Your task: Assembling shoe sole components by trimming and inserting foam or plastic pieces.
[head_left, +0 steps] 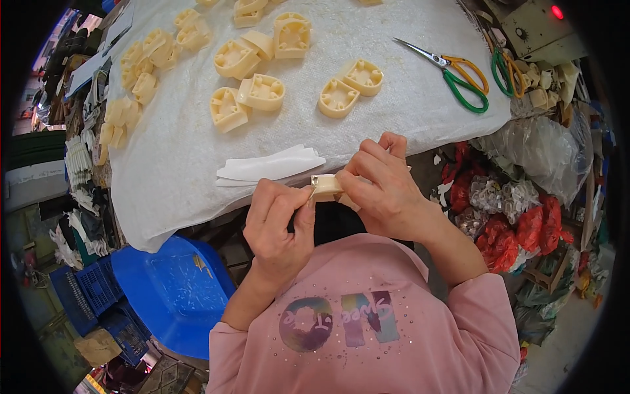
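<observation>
Between my two hands, just off the near edge of the covered table, is a cream plastic piece [325,186], seen from its side. My left hand [279,220] is closed, thumb and fingertips pinching its left end. Fingers of my right hand [384,187] wrap round its right end and hide much of it. Close beyond my hands, thin white strips [272,165] lie stacked on the cloth. Farther off are several cream U-shaped hollow plastic pieces, among them a touching pair [339,98] and another pair [262,92].
White woven sheeting [177,197] covers the table. Scissors with green and orange handles [453,69] lie at the right, with a second pair [508,72] at the edge. A blue basin [174,289] stands below left; red plastic bags [525,236] pile up below right.
</observation>
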The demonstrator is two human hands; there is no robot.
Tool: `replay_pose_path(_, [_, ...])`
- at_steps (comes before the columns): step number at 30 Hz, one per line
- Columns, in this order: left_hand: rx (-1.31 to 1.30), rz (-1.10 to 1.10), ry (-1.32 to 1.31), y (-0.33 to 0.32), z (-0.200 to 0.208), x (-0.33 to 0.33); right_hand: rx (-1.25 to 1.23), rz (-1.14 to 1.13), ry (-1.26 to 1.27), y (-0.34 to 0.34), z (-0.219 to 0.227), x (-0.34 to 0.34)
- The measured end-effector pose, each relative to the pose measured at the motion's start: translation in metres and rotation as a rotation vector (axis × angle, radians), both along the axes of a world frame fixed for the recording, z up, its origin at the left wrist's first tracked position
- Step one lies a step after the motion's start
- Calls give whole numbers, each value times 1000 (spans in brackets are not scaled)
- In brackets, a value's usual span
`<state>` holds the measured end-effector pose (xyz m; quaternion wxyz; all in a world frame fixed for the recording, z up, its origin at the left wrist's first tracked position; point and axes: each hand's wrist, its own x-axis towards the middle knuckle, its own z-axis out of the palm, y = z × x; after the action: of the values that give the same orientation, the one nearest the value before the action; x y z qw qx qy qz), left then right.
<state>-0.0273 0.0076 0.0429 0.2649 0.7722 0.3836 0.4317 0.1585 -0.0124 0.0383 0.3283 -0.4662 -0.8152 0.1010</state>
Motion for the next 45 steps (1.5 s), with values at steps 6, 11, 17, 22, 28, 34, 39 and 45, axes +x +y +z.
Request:
replay_pose_path(6, [-449,-115,-342,-5,-7,-7,-81,51,149,0,-7,9])
replay_pose_path(11, [-507,-119,-492,-1,-21,0,-110,85,244,0,-7,10])
replay_pose_path(17, [-317,-152,-325,3,-13,-2,-150,85,355,-2,-6,9])
replay_pose_path(22, [-222,-129,-216,3,-8,0,-156,83,333,-3,-5,8])
replay_pose_path(28, [-66,-138,-57,6,-3,8,-177,84,274,-4,-3,11])
replay_pose_path(34, [2,-168,-88,8,-5,12,-227,130,147,-4,6,12])
replay_pose_path(39, [-39,-135,-214,7,-15,14,-249,178,122,-3,9,10])
replay_pose_path(45, [-326,-170,-484,2,-14,9,-145,104,208,3,6,16])
